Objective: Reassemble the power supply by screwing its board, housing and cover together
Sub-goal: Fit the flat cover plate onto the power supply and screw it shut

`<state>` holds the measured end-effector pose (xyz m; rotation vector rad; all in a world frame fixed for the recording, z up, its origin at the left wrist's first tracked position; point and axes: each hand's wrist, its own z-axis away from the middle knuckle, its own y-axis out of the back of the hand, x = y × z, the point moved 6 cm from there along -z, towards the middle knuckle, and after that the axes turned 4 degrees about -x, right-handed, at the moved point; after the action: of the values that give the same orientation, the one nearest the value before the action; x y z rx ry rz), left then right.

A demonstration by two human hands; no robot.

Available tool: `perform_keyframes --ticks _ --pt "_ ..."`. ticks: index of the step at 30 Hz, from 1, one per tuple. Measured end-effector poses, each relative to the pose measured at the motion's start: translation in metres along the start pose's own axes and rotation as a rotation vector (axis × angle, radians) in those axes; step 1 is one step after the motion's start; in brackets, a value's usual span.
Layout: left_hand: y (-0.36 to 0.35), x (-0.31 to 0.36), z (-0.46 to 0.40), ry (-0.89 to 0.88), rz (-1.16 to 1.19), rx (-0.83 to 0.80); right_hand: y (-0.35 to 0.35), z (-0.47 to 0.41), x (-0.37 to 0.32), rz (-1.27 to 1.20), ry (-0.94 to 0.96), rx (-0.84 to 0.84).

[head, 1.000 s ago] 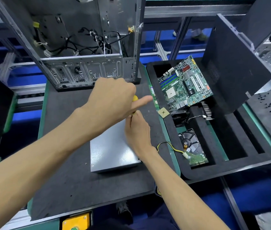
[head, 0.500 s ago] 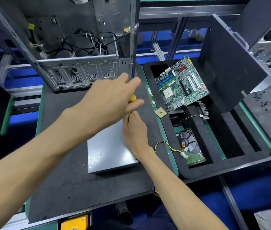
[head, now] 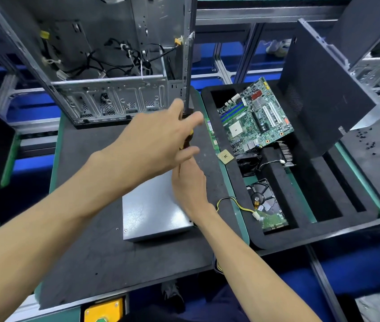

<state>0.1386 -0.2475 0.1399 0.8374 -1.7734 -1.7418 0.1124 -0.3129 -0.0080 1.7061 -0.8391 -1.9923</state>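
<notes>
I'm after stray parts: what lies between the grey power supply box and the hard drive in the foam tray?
In the head view, a yellow-and-black cable crosses from the power supply toward the hard drive; its white connector lies on the drive.

Electronics assembly workshop. Indicated by: anti-static mat on desk [head: 105, 263]; stripped computer chassis [head: 105, 66] at 11 o'clock; foam tray [head: 277, 235] at 3 o'clock, in which motherboard [head: 254, 117] and hard drive [head: 268, 210] are held.

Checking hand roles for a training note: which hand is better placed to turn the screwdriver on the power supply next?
Probably the left hand: it already grips the screwdriver handle from above. The right hand sits low at the power supply, apparently steadying the tip.
</notes>
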Motion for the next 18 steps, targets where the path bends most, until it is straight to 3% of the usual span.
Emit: perform_keyframes --ticks 4,7,9,12,14,18 --pt "0.001 -0.008 -0.009 0.245 -0.129 0.002 0.0 0.0 -0.002 0.058 0.017 0.002" --pt "0.003 -0.011 -0.006 0.31 -0.149 0.049 -0.001 -0.001 -0.002 0.061 0.03 0.006" --pt "-0.006 -0.01 -0.005 0.24 -0.066 0.014 -0.001 -0.001 -0.002 0.068 0.035 0.01" --pt "-0.011 0.0 0.0 -0.049 0.187 -0.122 -0.001 -0.002 0.001 0.041 0.014 0.013" --pt "-0.007 0.0 0.0 -0.145 0.194 -0.137 -0.001 -0.002 0.002 0.033 0.0 0.015" --pt "-0.002 -0.012 -0.007 0.077 -0.027 -0.057 0.0 0.001 -0.002 0.033 0.012 0.034"
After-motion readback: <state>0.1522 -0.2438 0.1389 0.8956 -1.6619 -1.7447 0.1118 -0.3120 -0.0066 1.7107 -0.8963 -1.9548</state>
